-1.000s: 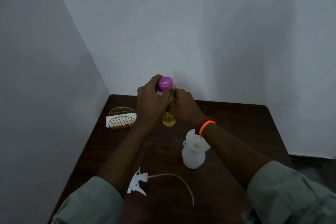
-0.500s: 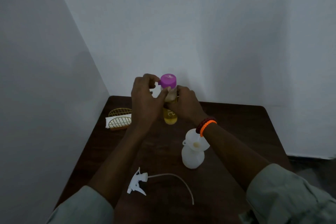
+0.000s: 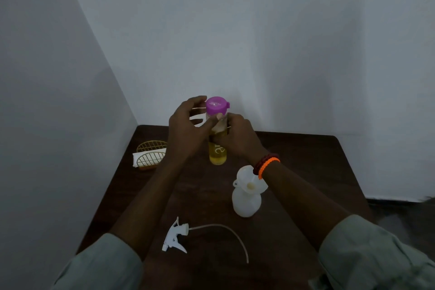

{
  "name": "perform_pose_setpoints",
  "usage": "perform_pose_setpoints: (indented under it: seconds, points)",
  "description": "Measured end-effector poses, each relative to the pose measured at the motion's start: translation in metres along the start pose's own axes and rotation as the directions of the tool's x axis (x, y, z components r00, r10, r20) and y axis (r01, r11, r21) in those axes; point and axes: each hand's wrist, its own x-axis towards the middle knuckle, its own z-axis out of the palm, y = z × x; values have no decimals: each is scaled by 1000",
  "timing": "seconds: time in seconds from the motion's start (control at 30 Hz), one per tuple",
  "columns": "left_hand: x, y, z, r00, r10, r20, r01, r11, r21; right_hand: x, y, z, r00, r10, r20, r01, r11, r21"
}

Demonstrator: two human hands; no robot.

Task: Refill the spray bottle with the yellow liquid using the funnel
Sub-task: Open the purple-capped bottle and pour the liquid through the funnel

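A clear bottle (image 3: pixel 218 154) with yellow liquid in its lower part and a purple cap (image 3: pixel 216 105) is held upright above the back of the dark table (image 3: pixel 306 160). My right hand (image 3: pixel 237 135) is wrapped around its middle. My left hand (image 3: pixel 186 129) is at the cap's left side, fingers curled near it and thumb against the neck. The white spray bottle (image 3: pixel 246 200) stands nearer me with a white funnel (image 3: pixel 249 180) seated in its mouth. Its white trigger head (image 3: pixel 175 236) with a long curved tube lies on the table in front.
A gold wire holder (image 3: pixel 150 154) with white paper in it sits at the table's back left. White walls meet in a corner right behind the table. The table's right edge drops to a dark floor.
The yellow-liquid bottle has gone from tilted toward me to upright and a little higher. My left hand has shifted from over the cap to its left side.
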Motion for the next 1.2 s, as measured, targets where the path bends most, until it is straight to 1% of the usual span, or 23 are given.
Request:
perform_pose_setpoints:
  seconds: [0.07,0.13,0.17,0.3,0.4,0.47,0.63,0.8,0.9,1.0,1.1,1.2]
  points:
    - [3,3,3,999,10,51,-10,1000,-9,-1,-3,2,1000,-27,15,27,999,18]
    - [2,7,5,993,51,106,-53,998,17,-2,-5,1,999,-34,11,34,999,21]
    - [1,8,5,992,65,110,-68,997,21,-1,-5,0,1000,-24,2,24,1000,18]
    - [-3,4,-1,997,74,18,-73,997,-20,0,2,-8,999,25,-26,-25,999,22]
    - [-1,-3,-2,998,68,12,-68,997,-27,-3,1,-8,999,36,-14,-36,999,14]
    - [1,-4,0,998,50,44,-49,998,-25,-5,-1,-5,999,34,-7,-33,999,16]
    - [1,5,2,982,59,178,-50,997,-52,-11,-7,-4,999,-41,25,41,999,29]
    - [-4,2,-6,990,51,128,-36,992,-121,-10,-2,-10,1000,8,-10,-8,999,31]
    - [-2,-2,-7,990,49,130,-37,995,-98,-12,1,-10,1000,4,11,-4,1000,8]
    - [1,-1,-4,985,42,169,-29,997,-78,-14,1,-7,999,11,46,-12,1000,19]
    - [3,0,-2,977,69,200,-57,996,-65,-16,-1,-4,997,-26,76,25,1000,11]
    - [5,1,-2,982,83,172,-75,996,-54,-16,-1,-4,996,-33,85,33,999,4]
